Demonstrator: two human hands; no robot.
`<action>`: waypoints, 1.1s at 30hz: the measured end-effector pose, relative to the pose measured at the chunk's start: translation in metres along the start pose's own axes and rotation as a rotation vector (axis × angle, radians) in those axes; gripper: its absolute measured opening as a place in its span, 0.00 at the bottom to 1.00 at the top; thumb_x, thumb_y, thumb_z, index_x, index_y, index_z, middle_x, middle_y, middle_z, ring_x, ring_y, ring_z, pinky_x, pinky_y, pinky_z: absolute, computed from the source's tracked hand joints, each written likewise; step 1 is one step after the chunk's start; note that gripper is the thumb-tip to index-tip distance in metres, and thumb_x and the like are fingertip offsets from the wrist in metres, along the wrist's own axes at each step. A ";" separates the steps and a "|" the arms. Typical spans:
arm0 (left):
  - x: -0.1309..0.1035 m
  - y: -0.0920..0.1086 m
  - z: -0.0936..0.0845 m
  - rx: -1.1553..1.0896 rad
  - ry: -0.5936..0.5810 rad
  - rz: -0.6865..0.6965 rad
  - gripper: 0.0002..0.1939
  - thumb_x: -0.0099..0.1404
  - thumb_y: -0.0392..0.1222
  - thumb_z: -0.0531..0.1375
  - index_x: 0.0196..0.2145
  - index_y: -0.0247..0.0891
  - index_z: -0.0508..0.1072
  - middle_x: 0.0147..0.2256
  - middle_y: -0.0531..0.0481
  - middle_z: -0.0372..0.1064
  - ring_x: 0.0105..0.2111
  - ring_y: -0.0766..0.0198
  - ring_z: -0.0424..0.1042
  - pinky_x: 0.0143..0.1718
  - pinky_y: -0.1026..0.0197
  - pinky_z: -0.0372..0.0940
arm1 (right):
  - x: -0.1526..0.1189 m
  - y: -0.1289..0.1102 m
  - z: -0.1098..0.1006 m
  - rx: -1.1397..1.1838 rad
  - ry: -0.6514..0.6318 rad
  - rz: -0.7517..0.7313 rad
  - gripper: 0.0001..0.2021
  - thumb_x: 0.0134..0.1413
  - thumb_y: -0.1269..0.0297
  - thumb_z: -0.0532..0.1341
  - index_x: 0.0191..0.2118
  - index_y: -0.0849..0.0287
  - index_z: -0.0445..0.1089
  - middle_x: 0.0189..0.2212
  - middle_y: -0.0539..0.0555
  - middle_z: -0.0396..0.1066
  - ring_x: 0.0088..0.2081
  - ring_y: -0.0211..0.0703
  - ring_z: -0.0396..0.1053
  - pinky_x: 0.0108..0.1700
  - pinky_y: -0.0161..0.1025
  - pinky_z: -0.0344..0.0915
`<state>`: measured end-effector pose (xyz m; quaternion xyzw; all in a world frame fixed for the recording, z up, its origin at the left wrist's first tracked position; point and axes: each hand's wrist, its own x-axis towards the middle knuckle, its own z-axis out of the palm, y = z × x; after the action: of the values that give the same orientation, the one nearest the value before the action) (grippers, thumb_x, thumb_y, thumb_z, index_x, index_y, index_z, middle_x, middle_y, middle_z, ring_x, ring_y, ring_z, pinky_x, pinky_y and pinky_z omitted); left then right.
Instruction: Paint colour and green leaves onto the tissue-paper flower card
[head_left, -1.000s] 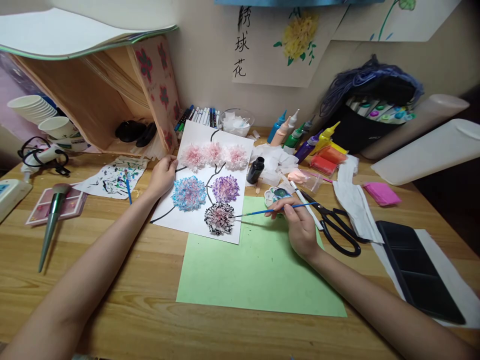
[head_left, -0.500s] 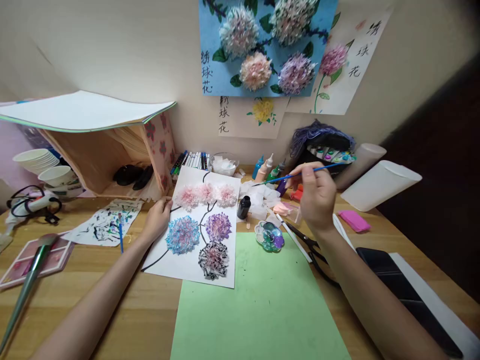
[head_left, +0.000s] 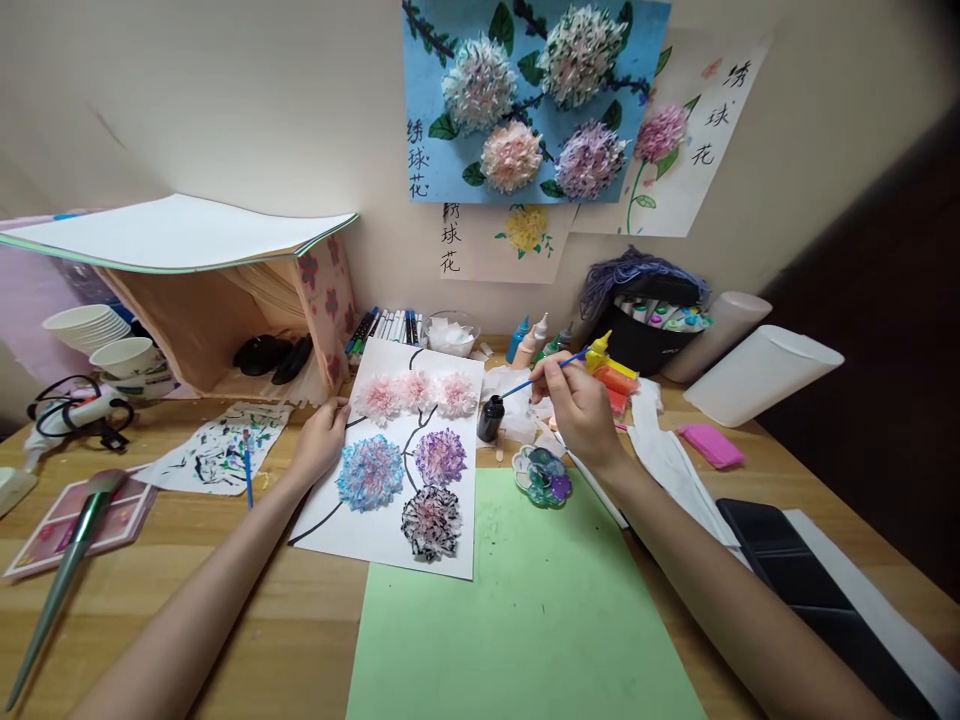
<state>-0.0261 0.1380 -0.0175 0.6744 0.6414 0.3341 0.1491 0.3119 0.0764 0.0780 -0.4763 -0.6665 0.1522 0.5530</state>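
My right hand (head_left: 583, 412) grips a thin blue paintbrush (head_left: 525, 387). The brush's tip is at the mouth of a small black bottle (head_left: 491, 420), which stands upright on the table. At the left edge of a white paper picture (head_left: 375, 545), my left hand (head_left: 322, 440) is closed on the margin, its fingertips partly hidden. Puffy flowers in pink, blue, purple and black-and-white sit on that sheet, joined by black painted branches. Just right of the sheet lies a flower-shaped paint palette (head_left: 541, 475) smeared with green and purple.
Green paper (head_left: 525, 620) covers the front middle. On the left are a paint-marked sheet (head_left: 217, 450), a second blue brush (head_left: 249, 470) and a large makeup brush (head_left: 75, 550). Paint bottles (head_left: 529, 345), a black marker holder (head_left: 652, 330) and a pink packet (head_left: 711, 446) stand or lie right.
My right hand has moved left and down, bringing the brush tip from above the white tissues to the black bottle's mouth. My left hand stays at the picture's edge.
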 end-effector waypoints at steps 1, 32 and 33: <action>0.000 0.000 0.000 0.001 0.000 0.000 0.17 0.61 0.50 0.46 0.37 0.37 0.68 0.39 0.41 0.72 0.40 0.52 0.70 0.44 0.53 0.62 | 0.000 0.001 0.001 0.017 0.002 0.014 0.15 0.63 0.57 0.48 0.30 0.58 0.64 0.23 0.48 0.62 0.26 0.36 0.63 0.32 0.36 0.58; -0.001 0.008 0.001 0.026 0.017 0.001 0.12 0.61 0.45 0.48 0.35 0.40 0.67 0.39 0.43 0.71 0.41 0.53 0.70 0.44 0.56 0.62 | -0.123 0.012 0.000 0.607 -0.059 0.470 0.08 0.58 0.62 0.53 0.32 0.57 0.65 0.25 0.50 0.70 0.28 0.38 0.68 0.29 0.35 0.63; -0.001 0.008 0.001 0.023 0.018 -0.001 0.11 0.61 0.45 0.48 0.35 0.41 0.67 0.39 0.43 0.71 0.41 0.53 0.70 0.44 0.56 0.62 | -0.125 0.013 0.001 0.604 -0.065 0.471 0.08 0.58 0.62 0.53 0.32 0.57 0.65 0.26 0.50 0.70 0.28 0.38 0.68 0.30 0.36 0.63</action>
<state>-0.0192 0.1358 -0.0129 0.6725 0.6469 0.3329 0.1357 0.3086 -0.0167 -0.0057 -0.4268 -0.4814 0.4796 0.5967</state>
